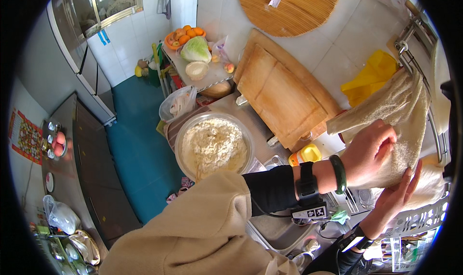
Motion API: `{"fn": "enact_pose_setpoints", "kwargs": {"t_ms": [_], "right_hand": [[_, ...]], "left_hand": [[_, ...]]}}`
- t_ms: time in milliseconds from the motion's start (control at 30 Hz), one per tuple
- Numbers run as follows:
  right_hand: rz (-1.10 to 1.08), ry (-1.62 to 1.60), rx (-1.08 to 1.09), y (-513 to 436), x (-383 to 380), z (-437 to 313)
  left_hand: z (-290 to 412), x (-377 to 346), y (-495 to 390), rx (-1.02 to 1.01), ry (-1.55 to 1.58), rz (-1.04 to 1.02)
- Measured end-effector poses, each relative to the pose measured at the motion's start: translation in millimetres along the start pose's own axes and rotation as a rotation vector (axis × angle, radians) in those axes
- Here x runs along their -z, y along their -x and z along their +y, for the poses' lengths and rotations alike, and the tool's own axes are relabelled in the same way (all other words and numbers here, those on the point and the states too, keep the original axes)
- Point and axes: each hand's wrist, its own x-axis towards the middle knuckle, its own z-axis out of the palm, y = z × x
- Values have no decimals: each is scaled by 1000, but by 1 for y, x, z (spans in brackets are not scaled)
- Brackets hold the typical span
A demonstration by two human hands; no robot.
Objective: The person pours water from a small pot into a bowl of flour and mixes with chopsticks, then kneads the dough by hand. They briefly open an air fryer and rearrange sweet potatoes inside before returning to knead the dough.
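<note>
My left hand point(372, 152), with a dark green bangle at its wrist, has its fingers curled against a beige cloth point(394, 105) hanging at the metal rack on the right. Whether cloth is pinched in those fingers cannot be seen. Lower down, my right hand point(396, 199) reaches up with extended fingers that touch the cloth's lower part. Left of both hands, a large clear bowl point(250, 141) stands on the counter, holding flour in loose clumps point(217, 145). Chopsticks or a similar thin wooden utensil point(197, 172) lean in the bowl near my beige sleeve.
Wooden boards point(282, 94) lean against the tiled wall behind a yellow container point(310, 154). Below my left forearm is a metal sink point(271, 231). A yellow bag point(369, 76) is beside the cloth. A small table point(220, 74) bears cabbage point(196, 49) and an orange fruit basket point(169, 43).
</note>
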Motion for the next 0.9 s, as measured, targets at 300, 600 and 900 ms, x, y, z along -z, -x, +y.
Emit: {"fn": "enact_pose_setpoints", "kwargs": {"t_ms": [300,600,900], "right_hand": [[-526,-529,-288,23,-11,39],[-443,82,22,19,-63,37],[-478,44,-317,17,-56,43]], "left_hand": [[3,-24,0,308,400,-154],[-1,-12,-14,457,374,40],[-13,-14,-6,664,560,37]]}}
